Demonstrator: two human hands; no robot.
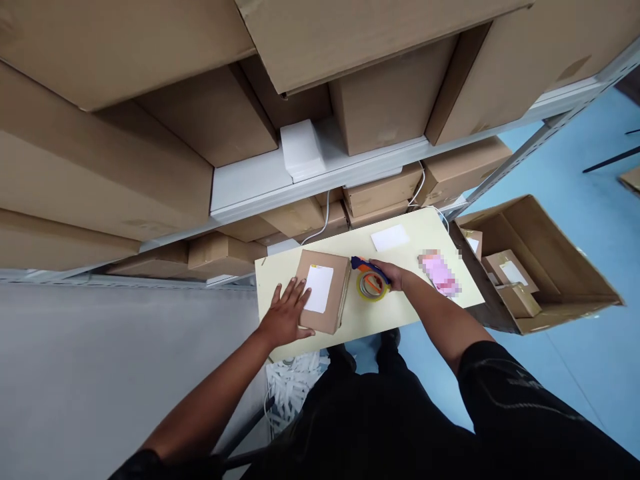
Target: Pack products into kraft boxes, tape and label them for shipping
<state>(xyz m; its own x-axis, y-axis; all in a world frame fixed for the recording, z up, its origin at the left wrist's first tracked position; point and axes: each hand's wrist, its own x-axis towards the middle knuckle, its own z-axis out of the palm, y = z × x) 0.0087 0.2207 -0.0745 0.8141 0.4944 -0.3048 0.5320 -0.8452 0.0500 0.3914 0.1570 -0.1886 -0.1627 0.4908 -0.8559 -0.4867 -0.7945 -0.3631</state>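
Note:
A small cardboard box (pixel 311 263) with a white label (pixel 319 289) on top lies at the left part of the cream table (pixel 280 350). Spread over its left side is my left hand (pixel 285 312), fingers apart and resting on the box and the label's edge. My right hand (pixel 394 275) is wrapped round the handle of a blue and orange tape dispenser (pixel 361 264), just right of the box. A roll of tape with a yellowish rim sits in the dispenser. Part of the handle is hidden by my fingers.
White paper (pixel 390 237) and a blurred pink item (pixel 440 273) lie on the table. To the right stands a large open carton (pixel 565 267) holding several small boxes. Shelving (pixel 320 183) with big cartons rises ahead. Below the table's left end is a heap of white strips (pixel 295 387).

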